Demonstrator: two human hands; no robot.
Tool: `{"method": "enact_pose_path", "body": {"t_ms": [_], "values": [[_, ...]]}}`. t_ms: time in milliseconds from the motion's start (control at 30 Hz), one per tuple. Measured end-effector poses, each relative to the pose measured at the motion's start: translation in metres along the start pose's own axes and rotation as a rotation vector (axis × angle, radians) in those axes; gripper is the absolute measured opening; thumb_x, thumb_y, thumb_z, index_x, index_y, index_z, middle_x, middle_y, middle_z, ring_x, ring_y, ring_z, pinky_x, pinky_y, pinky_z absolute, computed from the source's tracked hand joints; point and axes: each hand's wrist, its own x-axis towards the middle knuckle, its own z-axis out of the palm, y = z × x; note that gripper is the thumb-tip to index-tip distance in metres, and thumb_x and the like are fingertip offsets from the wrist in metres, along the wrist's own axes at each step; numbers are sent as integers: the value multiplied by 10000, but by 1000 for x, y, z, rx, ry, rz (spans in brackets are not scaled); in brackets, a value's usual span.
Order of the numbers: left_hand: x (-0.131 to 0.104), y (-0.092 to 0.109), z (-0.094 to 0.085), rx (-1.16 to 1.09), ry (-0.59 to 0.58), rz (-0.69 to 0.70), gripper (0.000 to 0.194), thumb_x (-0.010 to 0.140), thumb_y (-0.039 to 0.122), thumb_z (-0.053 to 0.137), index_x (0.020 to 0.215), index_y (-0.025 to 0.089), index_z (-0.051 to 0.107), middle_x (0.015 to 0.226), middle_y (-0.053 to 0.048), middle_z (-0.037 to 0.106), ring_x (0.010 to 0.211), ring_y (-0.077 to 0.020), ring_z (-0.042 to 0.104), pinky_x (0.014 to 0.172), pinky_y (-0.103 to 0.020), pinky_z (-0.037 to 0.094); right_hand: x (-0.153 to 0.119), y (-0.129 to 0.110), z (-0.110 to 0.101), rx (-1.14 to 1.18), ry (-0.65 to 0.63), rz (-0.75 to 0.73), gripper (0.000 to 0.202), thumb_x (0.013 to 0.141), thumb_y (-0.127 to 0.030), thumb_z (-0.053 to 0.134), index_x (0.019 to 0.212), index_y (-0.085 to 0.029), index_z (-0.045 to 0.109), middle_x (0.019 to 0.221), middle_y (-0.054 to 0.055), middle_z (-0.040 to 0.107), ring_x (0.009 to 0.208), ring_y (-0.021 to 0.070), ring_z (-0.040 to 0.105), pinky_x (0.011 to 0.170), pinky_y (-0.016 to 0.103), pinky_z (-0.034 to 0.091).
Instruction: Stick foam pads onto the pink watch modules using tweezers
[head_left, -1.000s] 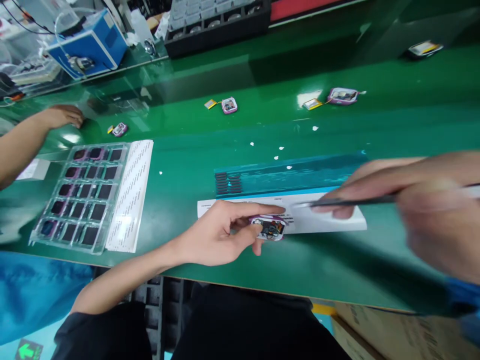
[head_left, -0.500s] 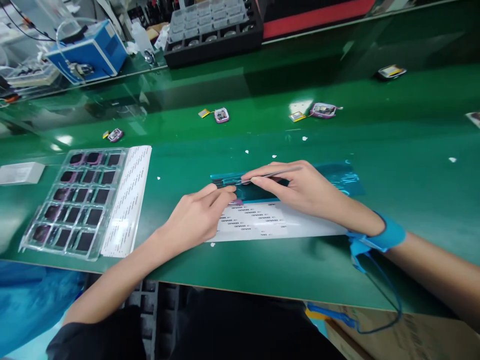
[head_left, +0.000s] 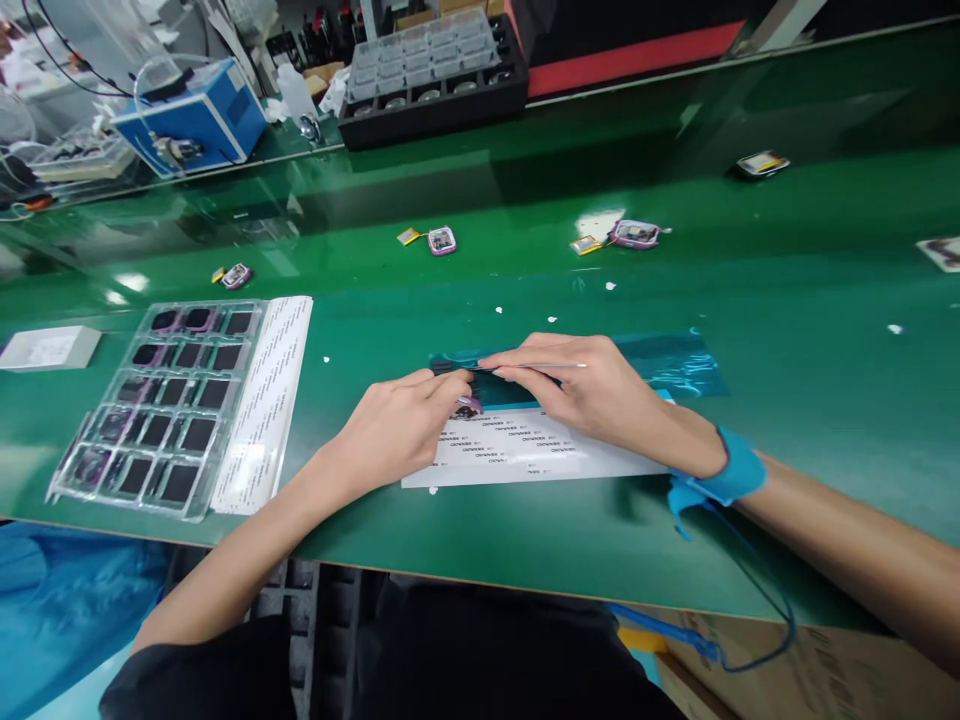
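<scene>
My right hand point(head_left: 600, 385) is closed in a pinch on thin metal tweezers point(head_left: 559, 365), lying almost level with their tips pointing left toward my left fingers. My left hand point(head_left: 401, 420) has its fingers curled around a small purple-rimmed watch case point(head_left: 469, 406), whose inner parts partly show below the fingertips. Both hands are over a glossy blue film sheet point(head_left: 667, 360) with small dark strips point(head_left: 444, 366) at its left end. Beneath it lies white printed backing paper point(head_left: 517, 450). My fingers hide the tweezer tips and most of the case.
A clear tray point(head_left: 202, 440) of dark square screens stands left, beside white printed sheets point(head_left: 262, 400) and a white box point(head_left: 51, 348). Opened watch cases with batteries point(head_left: 442, 240) lie along the back. A blue strap point(head_left: 739, 468) with a cord circles my right wrist.
My right hand has shifted slightly left, and the tweezers lie flatter. More of the purple-rimmed watch case shows under my left fingers. The whole view has shifted a little.
</scene>
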Motion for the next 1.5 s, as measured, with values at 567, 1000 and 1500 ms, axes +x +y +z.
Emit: {"method": "enact_pose_path", "body": {"t_ms": [567, 1000, 1500], "values": [[5, -1, -12, -1652, 383, -552, 135, 942, 229, 648, 911, 125, 729, 919, -109, 792, 620, -114, 541, 630, -262, 482, -17, -50, -31, -270, 210, -269, 826, 955, 52, 677, 1633, -366, 461, 1252, 21, 791, 968, 240, 790, 736, 402, 676], [5, 18, -4, -1659, 447, -631, 332, 736, 301, 890, 724, 193, 576, 671, 28, 681, 550, -150, 724, 662, -326, 662, -40, -66, -5, -294, 47, -233, 697, 1085, -63, 526, 1700, -318, 318, 1345, 16, 744, 973, 224, 787, 755, 399, 632], [4, 32, -6, -1461, 537, -617, 271, 767, 279, 770, 656, 223, 530, 564, 62, 578, 483, -99, 580, 518, -244, 535, -40, -69, -2, -236, 54, -284, 716, 1028, -36, 636, 1672, -218, 380, 1360, 63, 730, 1006, 238, 792, 749, 412, 637]]}}
